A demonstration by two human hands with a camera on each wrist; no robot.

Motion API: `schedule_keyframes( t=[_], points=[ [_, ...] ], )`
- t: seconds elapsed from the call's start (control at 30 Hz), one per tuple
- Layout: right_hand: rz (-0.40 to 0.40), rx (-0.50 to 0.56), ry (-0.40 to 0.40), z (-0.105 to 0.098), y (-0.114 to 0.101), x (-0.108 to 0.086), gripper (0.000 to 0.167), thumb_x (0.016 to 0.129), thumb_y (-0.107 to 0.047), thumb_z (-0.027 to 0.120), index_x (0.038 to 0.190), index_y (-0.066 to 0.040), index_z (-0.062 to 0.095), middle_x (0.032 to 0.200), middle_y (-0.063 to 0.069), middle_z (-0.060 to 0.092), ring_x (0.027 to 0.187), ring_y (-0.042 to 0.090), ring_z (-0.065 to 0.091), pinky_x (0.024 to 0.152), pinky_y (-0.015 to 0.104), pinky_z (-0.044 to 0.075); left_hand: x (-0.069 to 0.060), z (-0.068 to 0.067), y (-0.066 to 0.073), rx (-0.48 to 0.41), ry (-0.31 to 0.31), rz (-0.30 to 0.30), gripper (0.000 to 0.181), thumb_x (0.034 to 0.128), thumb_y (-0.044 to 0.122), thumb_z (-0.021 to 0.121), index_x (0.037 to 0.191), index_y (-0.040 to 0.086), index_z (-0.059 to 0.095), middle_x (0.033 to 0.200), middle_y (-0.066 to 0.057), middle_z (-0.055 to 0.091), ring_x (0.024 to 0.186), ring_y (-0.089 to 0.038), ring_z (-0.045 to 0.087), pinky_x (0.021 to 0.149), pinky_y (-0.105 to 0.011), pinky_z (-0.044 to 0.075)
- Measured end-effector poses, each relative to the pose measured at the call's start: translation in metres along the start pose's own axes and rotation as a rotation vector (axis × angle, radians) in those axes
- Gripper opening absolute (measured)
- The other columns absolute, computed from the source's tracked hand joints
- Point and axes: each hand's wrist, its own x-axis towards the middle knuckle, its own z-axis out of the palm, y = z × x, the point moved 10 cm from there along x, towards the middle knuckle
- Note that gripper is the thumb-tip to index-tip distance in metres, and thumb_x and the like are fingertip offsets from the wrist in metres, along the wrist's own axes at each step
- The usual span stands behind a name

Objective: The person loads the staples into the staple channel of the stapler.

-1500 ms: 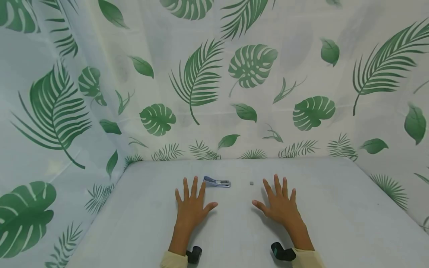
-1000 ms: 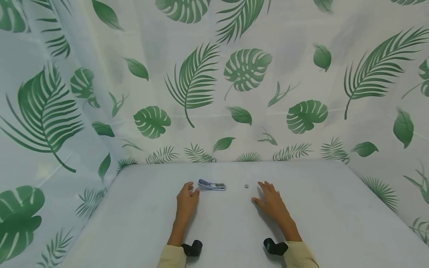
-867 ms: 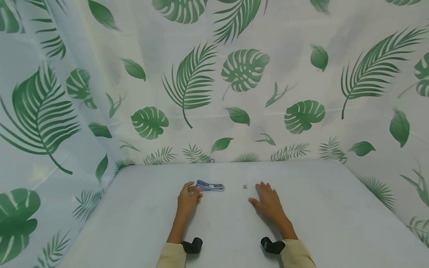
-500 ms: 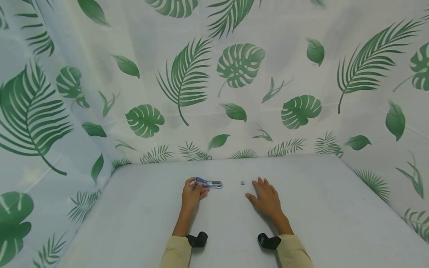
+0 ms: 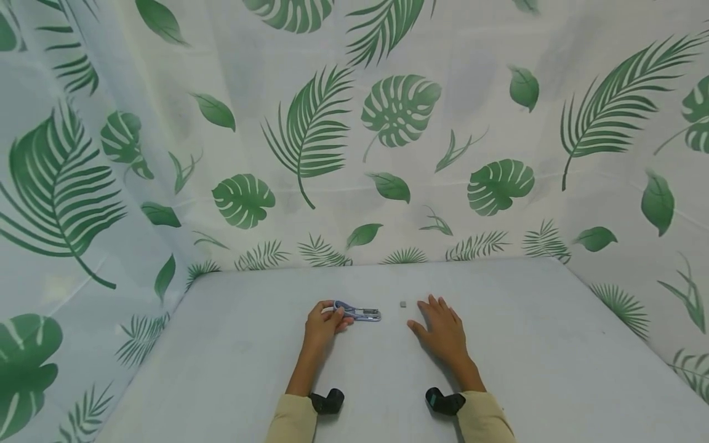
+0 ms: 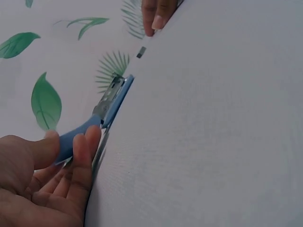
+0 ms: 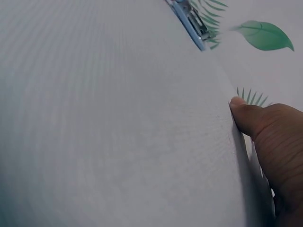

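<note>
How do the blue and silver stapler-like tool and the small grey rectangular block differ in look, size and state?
Colour: the stapler-like tool is blue with silvery metal parts; the small grey block shows no blue. Size: the tool is much longer than the block. State: the tool is gripped by the left hand; the block rests on the white table, touched by neither hand. Both have greyish surfaces.

Rear sheet [image 5: 354,184]: hung pale, faintly creased, printed with green leaves [image 5: 401,111].
Left sheet [image 5: 83,154]: repeated the print, tinged bluish.
Right sheet [image 5: 626,197]: repeated it.
Tabletop [image 5: 376,375]: lay flat and white before them.
Light: looked soft and diffuse to me.
</note>
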Motion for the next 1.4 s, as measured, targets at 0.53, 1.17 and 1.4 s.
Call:
schedule_keyframes(
  t=[0.53, 1.17, 1.4],
  points=[
    [0.031, -0.021, -0.018, 0.000, 0.010, 0.008, 0.060, 0.094, -0.037, 0.063, 0.140, -0.002, 0.048, 0.153, 0.025, 0.035, 0.145, 0.045, 0.023, 0.116, 0.063, 0.018, -0.023, 0.016, 0.004, 0.006, -0.183, 0.048, 0.039, 0.0959, 0.011, 0.062, 0.128, -0.005, 0.048, 0.106, -0.022, 0.069, 0.090, -0.025, 0.074, 0.074, -0.021, 0.057],
    [0.100, 0.028, 0.020, 0.007, 0.011, 0.010, 0.051, 0.092, -0.033, 0.065, 0.134, -0.006, 0.056, 0.150, 0.022, 0.041, 0.144, 0.042, 0.028, 0.111, 0.065, 0.022, -0.035, 0.010, 0.008, 0.151, -0.169, 0.124, 0.044, 0.0902, 0.015, 0.070, 0.129, 0.001, 0.055, 0.105, -0.016, 0.069, 0.090, -0.024, 0.072, 0.081, -0.025, 0.050],
    [0.096, 0.039, 0.004, 0.010, 0.011, 0.016, 0.049, 0.093, -0.033, 0.064, 0.135, -0.008, 0.056, 0.151, 0.022, 0.040, 0.145, 0.042, 0.026, 0.110, 0.066, 0.022, -0.049, 0.008, 0.032, 0.179, -0.170, 0.148, 0.039, 0.0917, 0.008, 0.066, 0.127, -0.005, 0.055, 0.105, -0.021, 0.068, 0.093, -0.032, 0.071, 0.086, -0.035, 0.051]
  ],
)
